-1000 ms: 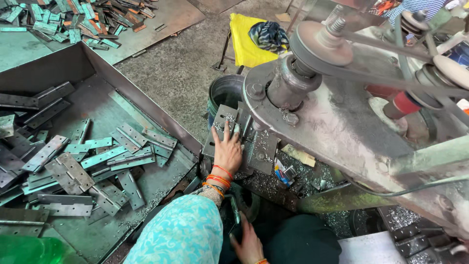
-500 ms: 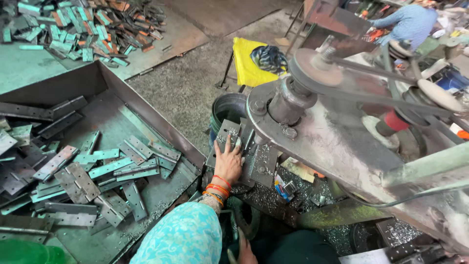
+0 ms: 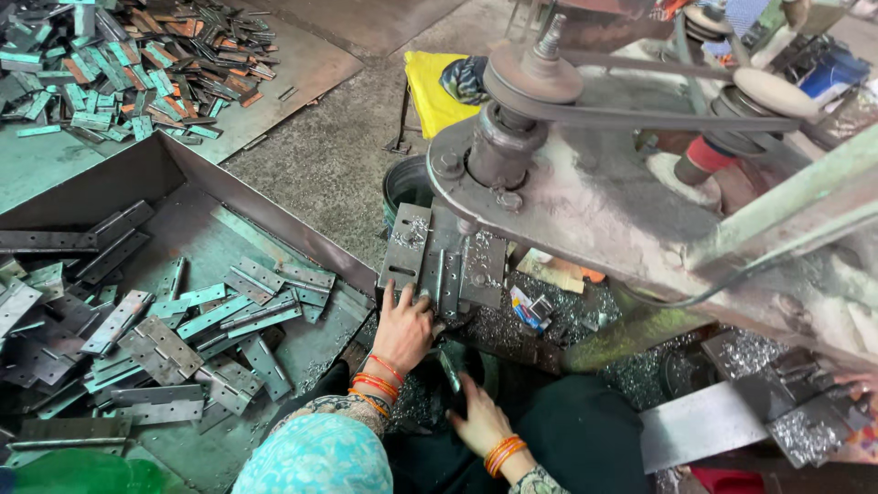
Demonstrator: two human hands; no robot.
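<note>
My left hand reaches up to the drilling machine's grey work plate. Its fingers press on a metal hinge that lies in the fixture under the spindle. Orange bangles sit on that wrist. My right hand is lower, over my dark lap, with its fingers around a short dark lever below the plate. Metal shavings cover the plate and the ledge about it.
A big steel tray at the left holds several loose hinges. More hinges are heaped on the floor at the top left. A belt and pulleys run overhead. Another person's hand shows at the right edge.
My left hand stays on the hinge at the plate. My right hand has risen into fuller view under the plate. The view has shifted a little.
</note>
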